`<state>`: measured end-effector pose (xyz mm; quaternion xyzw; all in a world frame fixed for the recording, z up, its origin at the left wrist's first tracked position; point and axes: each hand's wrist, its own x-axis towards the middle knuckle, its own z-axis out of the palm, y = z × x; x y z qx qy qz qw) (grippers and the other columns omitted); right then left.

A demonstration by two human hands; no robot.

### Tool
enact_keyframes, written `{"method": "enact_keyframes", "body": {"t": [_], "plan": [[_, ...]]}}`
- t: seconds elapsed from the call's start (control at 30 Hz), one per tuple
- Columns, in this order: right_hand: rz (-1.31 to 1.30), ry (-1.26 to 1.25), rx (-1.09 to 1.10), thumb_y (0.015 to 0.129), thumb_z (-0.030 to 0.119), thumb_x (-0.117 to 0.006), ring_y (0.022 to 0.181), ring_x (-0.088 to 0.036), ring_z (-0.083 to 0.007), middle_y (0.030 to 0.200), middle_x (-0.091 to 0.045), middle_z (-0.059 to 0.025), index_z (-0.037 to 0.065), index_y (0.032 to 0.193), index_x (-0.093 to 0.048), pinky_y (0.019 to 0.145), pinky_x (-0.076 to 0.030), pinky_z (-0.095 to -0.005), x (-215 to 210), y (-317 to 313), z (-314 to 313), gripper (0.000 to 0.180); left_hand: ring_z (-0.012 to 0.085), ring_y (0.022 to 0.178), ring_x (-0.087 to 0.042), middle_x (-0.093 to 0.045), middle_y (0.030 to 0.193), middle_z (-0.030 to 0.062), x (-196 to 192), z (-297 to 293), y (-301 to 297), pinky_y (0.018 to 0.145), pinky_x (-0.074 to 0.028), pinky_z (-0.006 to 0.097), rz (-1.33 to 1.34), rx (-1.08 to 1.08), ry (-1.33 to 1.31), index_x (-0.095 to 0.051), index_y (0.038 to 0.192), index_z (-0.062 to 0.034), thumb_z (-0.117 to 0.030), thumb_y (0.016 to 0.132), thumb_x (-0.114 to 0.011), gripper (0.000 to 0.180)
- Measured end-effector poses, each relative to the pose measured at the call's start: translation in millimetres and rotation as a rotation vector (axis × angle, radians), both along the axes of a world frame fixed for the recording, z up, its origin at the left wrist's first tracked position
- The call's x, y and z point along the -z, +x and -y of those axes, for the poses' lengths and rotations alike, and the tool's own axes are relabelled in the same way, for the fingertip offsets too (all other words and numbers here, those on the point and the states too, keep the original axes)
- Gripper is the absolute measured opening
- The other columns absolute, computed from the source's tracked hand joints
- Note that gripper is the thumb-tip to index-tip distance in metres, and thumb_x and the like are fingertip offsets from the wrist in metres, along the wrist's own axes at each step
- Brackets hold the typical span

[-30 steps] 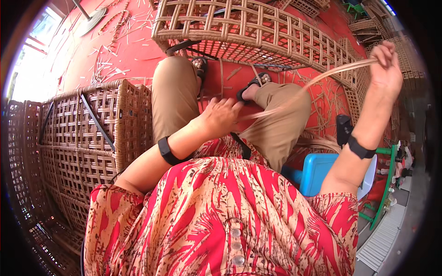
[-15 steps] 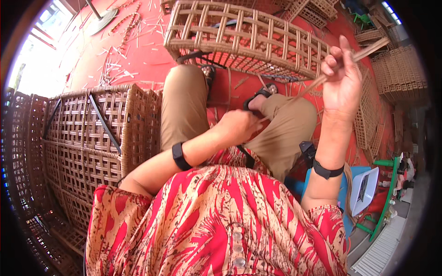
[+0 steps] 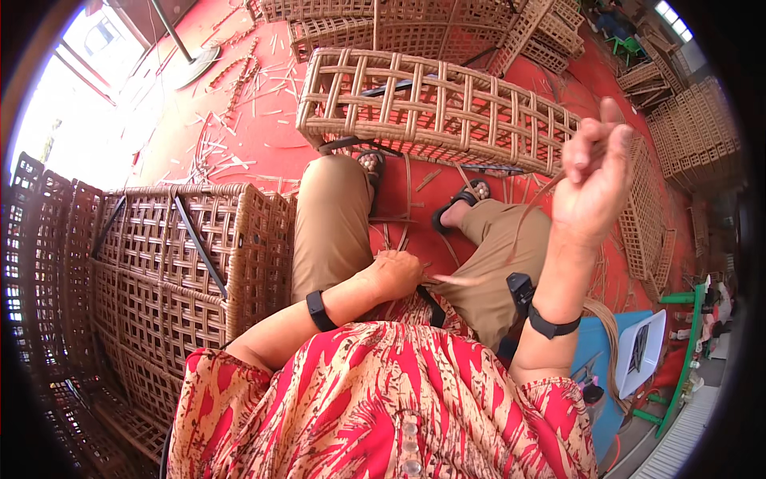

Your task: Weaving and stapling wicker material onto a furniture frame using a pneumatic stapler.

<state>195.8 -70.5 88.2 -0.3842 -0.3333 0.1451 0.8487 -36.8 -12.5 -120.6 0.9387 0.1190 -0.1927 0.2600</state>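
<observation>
While the person is sitting on the red floor (image 3: 263, 128) with both legs stretched forward, the two hands are working one thin rattan strip (image 3: 533, 209). The left hand (image 3: 392, 275) is resting low, between the knees and just in front of the red patterned shirt (image 3: 383, 399); its fingers are closing on the near end of the strip, whose pale tip is sticking out to the right of the hand. The right hand (image 3: 592, 180) is lifted high on the right side, and its fingers are pinching the strip's upper end, with one fingertip pointing up. Between the two hands the strip is hanging in a loose curve across the right leg, so it is not tight.

I judge that the step in hand is drawing out and straightening the strip, not weaving it. The next move, as I judge it, is asking for a firm pinch by both hands and an even pull, so the strip is not twisting or slipping.

A woven frame (image 3: 431, 108) is standing just beyond the sandalled feet, and a larger woven frame (image 3: 167, 263) is leaning close at the left leg. Short cut pieces (image 3: 231, 88) are lying scattered on the floor. A blue stool (image 3: 602, 351) is standing near the right elbow.
</observation>
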Motion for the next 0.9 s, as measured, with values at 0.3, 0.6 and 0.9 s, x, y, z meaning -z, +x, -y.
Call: {"method": "enact_keyframes", "body": {"t": [0.3, 0.6, 0.9], "plan": [[-0.016, -0.445, -0.301, 0.103, 0.069, -0.039, 0.054, -0.054, -0.0064, 0.126, -0.064, -0.0224, 0.004, 0.161, -0.021, 0.042, -0.036, -0.016, 60, -58, 6, 0.09, 0.0279, 0.091, -0.066, -0.058, 0.098, 0.0127, -122, -14, 16, 0.078, -0.054, 0.041, 1.046, -0.601, -0.359, -0.063, 0.118, -0.0021, -0.018, 0.092, -0.074, 0.032], [-0.087, -0.426, -0.33, 0.096, 0.07, -0.055, 0.097, -0.062, -0.0131, 0.127, -0.063, -0.0184, -0.004, 0.158, -0.025, 0.08, -0.051, -0.0255, 81, -105, 17, 0.101, 0.0273, 0.087, -0.066, -0.064, 0.088, 0.0086, -147, -26, 19, 0.074, -0.053, 0.037, 1.097, -0.325, -0.043, -0.075, 0.096, -0.0068, -0.01, 0.081, -0.08, 0.016], [-0.193, -0.474, -0.314, 0.106, 0.022, -0.061, 0.075, -0.062, -0.0066, 0.086, -0.067, -0.0007, 0.002, 0.121, -0.067, 0.067, -0.049, -0.0216, 146, -108, 34, 0.026, 0.0303, 0.083, -0.069, -0.066, 0.088, 0.0119, -190, -84, 18, 0.073, -0.055, 0.04, 0.763, -0.141, 0.032, -0.076, 0.096, -0.0053, -0.019, 0.086, -0.076, 0.017]]}}
